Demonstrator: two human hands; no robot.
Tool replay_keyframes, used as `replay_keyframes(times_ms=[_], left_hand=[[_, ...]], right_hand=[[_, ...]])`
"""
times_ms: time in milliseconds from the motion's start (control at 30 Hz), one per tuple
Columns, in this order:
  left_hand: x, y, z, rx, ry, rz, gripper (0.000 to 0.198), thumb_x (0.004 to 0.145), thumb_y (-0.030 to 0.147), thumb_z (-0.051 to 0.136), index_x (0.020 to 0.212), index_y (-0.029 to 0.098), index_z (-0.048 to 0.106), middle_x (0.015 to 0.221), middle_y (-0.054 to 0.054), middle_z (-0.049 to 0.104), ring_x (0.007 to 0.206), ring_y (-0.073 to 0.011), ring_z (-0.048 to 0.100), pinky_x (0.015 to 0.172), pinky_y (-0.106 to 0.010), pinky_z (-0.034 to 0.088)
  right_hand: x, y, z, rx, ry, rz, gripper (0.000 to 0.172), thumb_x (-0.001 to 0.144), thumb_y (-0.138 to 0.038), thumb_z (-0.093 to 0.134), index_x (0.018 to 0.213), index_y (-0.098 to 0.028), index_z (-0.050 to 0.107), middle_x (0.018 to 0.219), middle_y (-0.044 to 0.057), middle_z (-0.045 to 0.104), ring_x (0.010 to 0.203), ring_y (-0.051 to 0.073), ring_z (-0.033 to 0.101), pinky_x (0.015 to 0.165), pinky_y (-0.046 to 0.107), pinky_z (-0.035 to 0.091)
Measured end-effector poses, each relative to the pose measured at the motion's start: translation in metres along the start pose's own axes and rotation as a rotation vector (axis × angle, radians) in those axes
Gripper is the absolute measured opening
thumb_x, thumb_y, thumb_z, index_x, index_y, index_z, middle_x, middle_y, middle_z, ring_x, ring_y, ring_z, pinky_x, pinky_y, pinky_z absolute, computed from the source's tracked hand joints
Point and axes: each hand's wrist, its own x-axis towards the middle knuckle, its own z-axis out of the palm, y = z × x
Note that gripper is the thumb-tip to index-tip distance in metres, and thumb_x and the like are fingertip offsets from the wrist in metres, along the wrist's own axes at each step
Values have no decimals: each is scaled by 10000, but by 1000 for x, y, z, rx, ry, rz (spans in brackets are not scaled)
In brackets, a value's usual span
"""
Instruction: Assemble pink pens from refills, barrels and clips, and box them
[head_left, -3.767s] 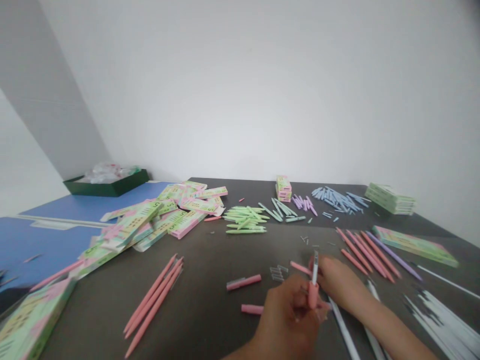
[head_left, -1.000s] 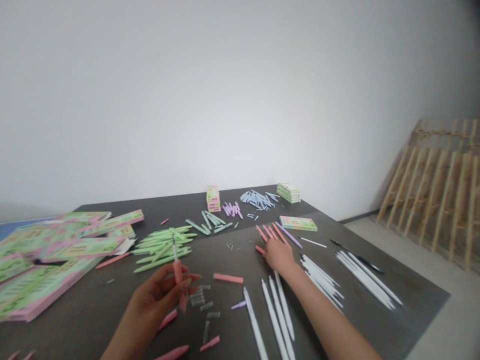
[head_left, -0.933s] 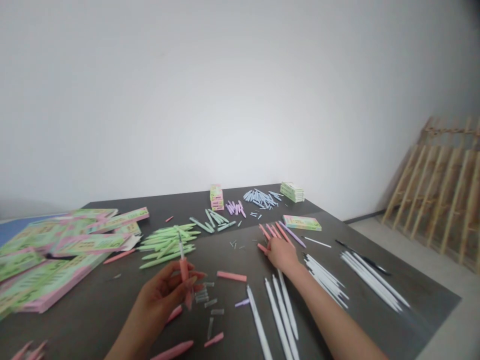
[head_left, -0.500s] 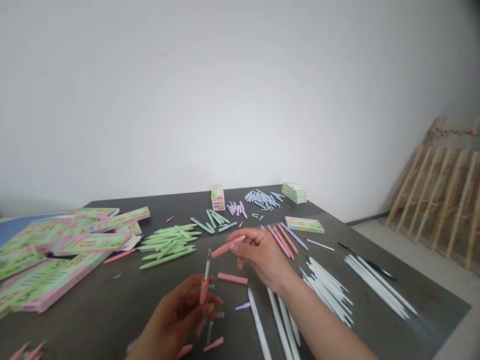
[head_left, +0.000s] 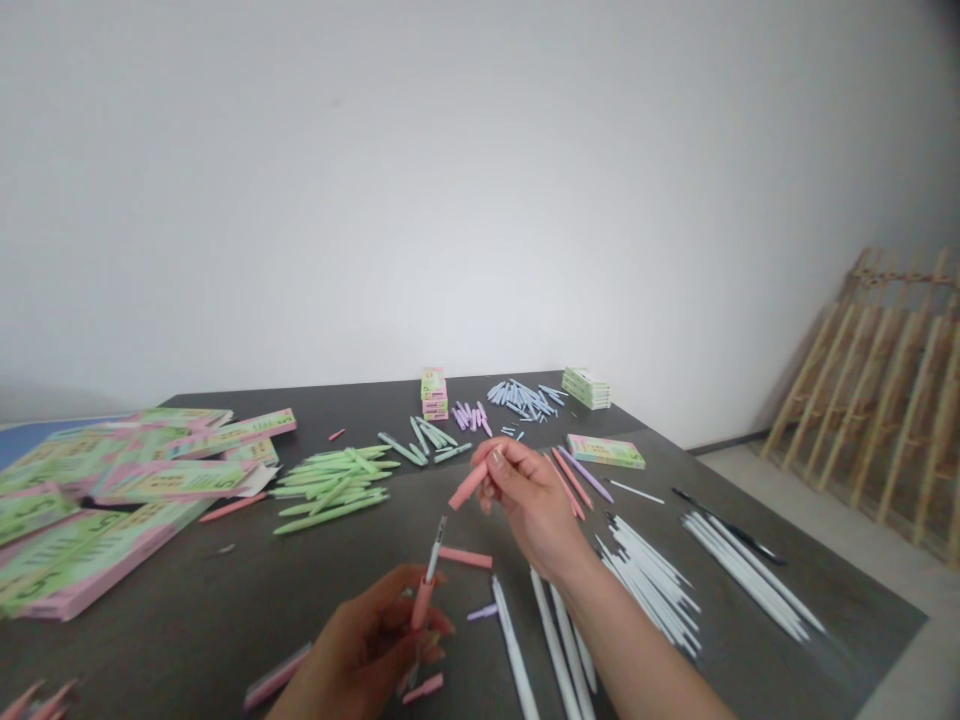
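My left hand (head_left: 382,635) grips a pink pen barrel (head_left: 422,603) low in the middle, and a refill (head_left: 436,548) with a metal tip sticks up out of it. Above and to the right, my right hand (head_left: 529,500) pinches a pink tapered pen part (head_left: 469,485), whose lower end is just above the refill tip, apart from it. Between the hands a pink tube (head_left: 466,558) lies on the dark table, with a small purple piece (head_left: 482,611) below it. A small pink piece (head_left: 424,689) lies beside my left hand.
Green pens (head_left: 337,480) and printed boxes (head_left: 180,480) are on the left. White refills (head_left: 652,585) lie on the right. Blue pen parts (head_left: 525,398), purple ones (head_left: 471,415) and stacked boxes (head_left: 587,387) are at the back. A wooden rack (head_left: 885,390) leans on the wall.
The refill and barrel in my left hand now lean more to the right. My right hand has tilted its pink part more steeply, and it has come away from the refill tip.
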Motion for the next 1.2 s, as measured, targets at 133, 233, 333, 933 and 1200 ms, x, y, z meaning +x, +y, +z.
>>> replay_keyframes(times_ms=[133, 233, 333, 933, 1200], left_hand=[[-1, 0, 0, 37, -12, -9, 411, 734, 408, 653, 1067, 183, 567, 886, -52, 705, 657, -142, 595, 578, -231, 433], [-2, -1, -1, 60, -30, 8, 374, 754, 396, 635, 1057, 188, 569, 888, -53, 702, 711, -162, 611, 603, -235, 440], [-1, -2, 0, 60, -45, 25, 356, 759, 395, 627, 1047, 192, 572, 879, -52, 702, 758, -181, 621, 636, -244, 450], [2, -2, -11, 219, 53, 146, 345, 823, 443, 525, 990, 174, 663, 663, 7, 607, 597, -132, 527, 569, -209, 436], [2, -7, -24, 560, 246, 280, 273, 843, 341, 516, 1041, 266, 688, 893, -9, 730, 791, -194, 660, 690, -205, 475]], right_hand=[[1, -2, -2, -68, -35, 7, 205, 875, -348, 533, 802, -169, 600, 610, -15, 545, 526, 95, 423, 523, 231, 316], [1, -5, -1, -152, -84, 4, 230, 881, -371, 514, 791, -173, 588, 577, -24, 527, 515, 101, 409, 519, 237, 308], [1, -7, 1, -236, -126, -11, 256, 881, -404, 502, 800, -175, 585, 584, -19, 547, 518, 104, 396, 514, 232, 309], [-16, -8, -3, -337, -298, 257, 199, 803, -376, 604, 802, -188, 671, 674, 20, 644, 569, 124, 513, 536, 249, 392], [-24, 4, -6, -544, -238, 220, 72, 783, -215, 611, 796, -187, 675, 656, -4, 617, 562, 115, 484, 506, 225, 324]])
